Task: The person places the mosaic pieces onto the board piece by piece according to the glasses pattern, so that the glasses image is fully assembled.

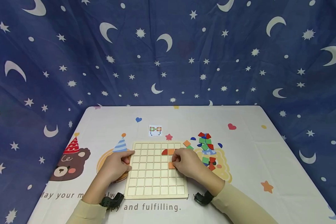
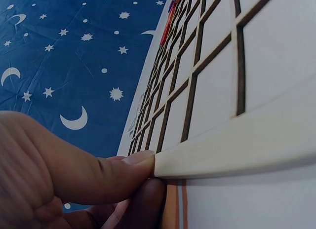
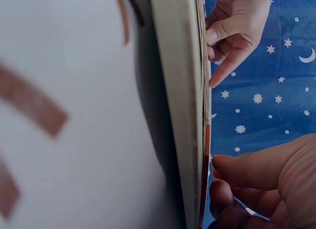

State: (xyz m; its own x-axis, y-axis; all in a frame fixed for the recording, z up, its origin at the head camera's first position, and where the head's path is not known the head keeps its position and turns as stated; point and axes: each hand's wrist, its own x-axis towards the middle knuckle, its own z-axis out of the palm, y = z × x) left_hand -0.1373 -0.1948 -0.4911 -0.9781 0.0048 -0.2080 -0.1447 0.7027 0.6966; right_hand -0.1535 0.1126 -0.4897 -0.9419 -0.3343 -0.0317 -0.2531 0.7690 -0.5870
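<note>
A pale wooden grid board (image 1: 152, 183) lies on the table in the head view. My left hand (image 1: 114, 163) is at its left edge, index finger stretched out to the rim; in the left wrist view the thumb (image 2: 118, 172) presses the board's edge. My right hand (image 1: 189, 162) reaches over the right side, thumb and curled fingertips at an orange square tile (image 1: 171, 165), which they partly cover. Higher on the grid sit a red quarter-circle tile (image 1: 164, 152) and another orange square tile (image 1: 171, 151). The right wrist view shows the right fingers (image 3: 247, 170) close to the board's face.
Right of the board lies a loose heap of tiles, including green squares (image 1: 205, 147), red pieces (image 1: 212, 160) and blue half-rounds (image 1: 219, 145). A loose orange square (image 1: 187, 143) lies by the top right corner. Behind the board is a small pattern card (image 1: 155, 130) on the printed white tablecloth (image 1: 249, 140).
</note>
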